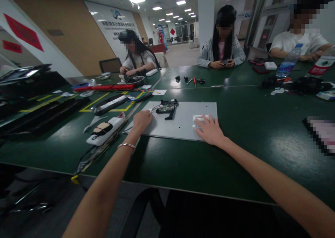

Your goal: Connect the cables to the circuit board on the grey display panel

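Note:
A flat grey panel (183, 126) lies on the table in front of me. On it sits a green circuit board with black brackets (167, 107), and thin wires (154, 109) run from it toward my left hand. My left hand (142, 121) is closed at the panel's left part; what its fingers grip is hidden. Fingers spread, my right hand (210, 130) rests flat on the panel's right side, partly over white labels (201, 117).
Left of the panel lie a white power strip-like device (106, 131) with cables, a black bar-shaped part (112, 104) and long black panels (49, 116). Small tools, including a screwdriver (195, 83), lie behind. Bottles (289, 62) stand right. Three people sit across the table.

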`<move>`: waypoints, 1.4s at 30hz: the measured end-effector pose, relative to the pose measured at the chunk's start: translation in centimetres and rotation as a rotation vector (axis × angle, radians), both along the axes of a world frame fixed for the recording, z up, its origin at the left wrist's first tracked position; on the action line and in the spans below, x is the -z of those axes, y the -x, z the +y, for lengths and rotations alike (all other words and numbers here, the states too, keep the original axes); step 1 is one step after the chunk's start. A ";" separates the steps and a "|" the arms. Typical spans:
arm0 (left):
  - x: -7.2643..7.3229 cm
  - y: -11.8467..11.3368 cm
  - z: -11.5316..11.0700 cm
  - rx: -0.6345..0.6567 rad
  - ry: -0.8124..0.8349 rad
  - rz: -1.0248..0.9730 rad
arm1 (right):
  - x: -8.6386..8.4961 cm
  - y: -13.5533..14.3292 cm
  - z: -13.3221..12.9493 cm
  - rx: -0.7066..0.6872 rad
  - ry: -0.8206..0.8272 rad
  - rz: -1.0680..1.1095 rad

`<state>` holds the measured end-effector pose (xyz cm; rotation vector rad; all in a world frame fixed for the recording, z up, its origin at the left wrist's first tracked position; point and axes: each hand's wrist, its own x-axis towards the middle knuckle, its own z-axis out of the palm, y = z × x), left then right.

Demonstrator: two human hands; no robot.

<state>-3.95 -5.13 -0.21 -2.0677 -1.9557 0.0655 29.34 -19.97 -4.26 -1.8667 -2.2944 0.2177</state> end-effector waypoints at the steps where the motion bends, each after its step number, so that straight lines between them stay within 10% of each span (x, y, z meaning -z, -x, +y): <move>1: -0.1 0.1 0.1 -0.011 0.019 0.017 | 0.0 0.0 0.0 0.000 -0.003 0.002; 17: -4.0 -3.0 6.4 0.049 -0.116 -0.029 | -0.6 0.1 0.0 0.002 0.025 0.018; 28: -0.3 -10.1 10.8 0.086 0.033 -0.068 | -1.1 0.2 0.2 0.005 0.032 0.034; 42: -1.5 -6.9 4.6 0.056 -0.044 -0.298 | -1.0 0.2 0.0 -0.002 0.033 0.015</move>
